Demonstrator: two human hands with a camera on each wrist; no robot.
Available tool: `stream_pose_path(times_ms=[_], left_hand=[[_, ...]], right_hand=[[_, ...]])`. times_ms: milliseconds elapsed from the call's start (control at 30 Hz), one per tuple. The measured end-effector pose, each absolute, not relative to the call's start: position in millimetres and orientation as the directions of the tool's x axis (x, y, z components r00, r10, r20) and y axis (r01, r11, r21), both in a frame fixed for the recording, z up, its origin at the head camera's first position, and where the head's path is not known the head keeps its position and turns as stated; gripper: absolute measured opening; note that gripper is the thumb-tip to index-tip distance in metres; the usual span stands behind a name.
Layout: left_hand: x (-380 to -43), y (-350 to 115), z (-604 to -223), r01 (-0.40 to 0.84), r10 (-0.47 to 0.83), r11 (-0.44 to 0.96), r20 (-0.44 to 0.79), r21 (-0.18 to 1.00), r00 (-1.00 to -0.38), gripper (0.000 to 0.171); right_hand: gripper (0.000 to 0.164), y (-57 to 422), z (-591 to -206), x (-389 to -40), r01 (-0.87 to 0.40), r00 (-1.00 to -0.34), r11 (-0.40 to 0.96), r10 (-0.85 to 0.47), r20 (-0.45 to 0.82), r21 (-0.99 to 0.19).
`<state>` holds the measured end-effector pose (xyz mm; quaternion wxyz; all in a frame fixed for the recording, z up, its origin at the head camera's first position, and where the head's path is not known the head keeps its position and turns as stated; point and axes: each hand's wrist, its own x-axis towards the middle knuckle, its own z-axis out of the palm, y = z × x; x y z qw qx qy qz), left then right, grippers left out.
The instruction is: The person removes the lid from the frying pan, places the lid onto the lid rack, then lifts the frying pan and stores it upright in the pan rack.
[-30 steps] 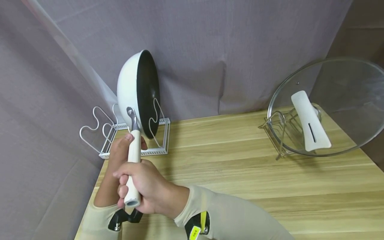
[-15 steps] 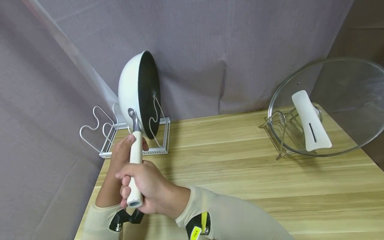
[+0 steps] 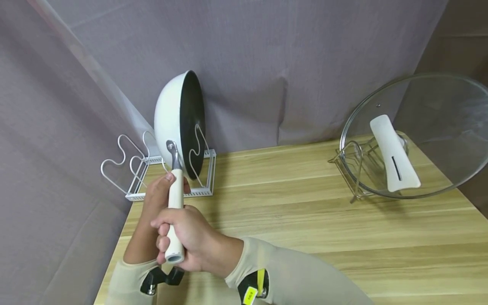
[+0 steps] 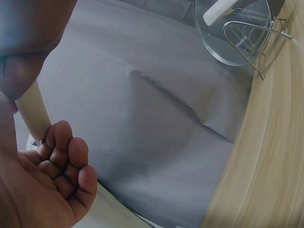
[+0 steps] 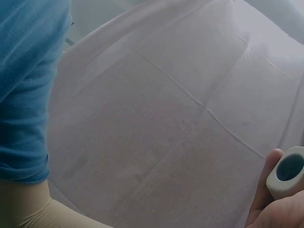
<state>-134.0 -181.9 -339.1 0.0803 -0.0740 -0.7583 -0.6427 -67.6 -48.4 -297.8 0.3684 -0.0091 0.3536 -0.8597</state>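
A white wok (image 3: 167,112) with a dark inside stands on edge in a white wire pan rack (image 3: 196,192) at the left of the head view. Its cream handle (image 3: 176,195) points toward me. My right hand (image 3: 194,237) grips the handle near its hollow end, thumb across the top. Closer to the pan, my left hand (image 3: 155,195) holds the handle with its thumb along the side and its fingers behind, partly hidden. The left wrist view shows those fingers (image 4: 78,152) curled beside the handle. In the right wrist view, only the handle's end (image 5: 275,187) and part of the right hand appear.
A large glass lid (image 3: 438,165) with a cream grip (image 3: 394,154) leans in a small metal wire stand (image 3: 358,169) at the right. Both racks stand on a wooden table (image 3: 282,203), with grey cloth (image 3: 244,76) hanging behind and to the left.
The wok has shifted slightly right and lower within its rack, and both hands have moved along with its handle. The lid and its stand have stayed put.
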Motion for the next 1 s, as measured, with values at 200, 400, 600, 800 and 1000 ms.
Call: stream_pose_path(times_ms=[200, 400, 600, 800, 1000], left_hand=[[-133.5, -181.9, -342.2, 0.213, 0.020, 0.105, 0.212, 0.972, -0.977, 0.040], [-133.2, -180.1, -343.2, 0.182, 0.026, 0.046, 0.181, 0.982, -0.983, 0.036], [-134.6, -178.7, -345.5, 0.185, 0.029, 0.046, 0.184, 0.982, -0.982, 0.036], [-135.9, -177.6, -348.8, 0.158, 0.011, 0.036, 0.158, 0.987, -0.987, 0.034], [-134.1, -177.4, -349.6, 0.140, 0.001, 0.026, 0.140, 0.990, -0.990, 0.035]], right_hand=[[0.009, -47.2, -300.0, -67.9, 0.638, -0.719, -0.469, -0.647, -0.254, -0.611], [0.017, -46.6, -302.1, -68.5, 0.632, -0.723, -0.461, -0.640, -0.261, -0.622], [0.017, -46.5, -305.5, -69.1, 0.633, -0.723, -0.451, -0.633, -0.274, -0.629], [0.017, -46.3, -309.5, -70.2, 0.638, -0.722, -0.449, -0.630, -0.286, -0.625], [0.012, -46.1, -313.1, -70.7, 0.639, -0.719, -0.438, -0.634, -0.287, -0.633]])
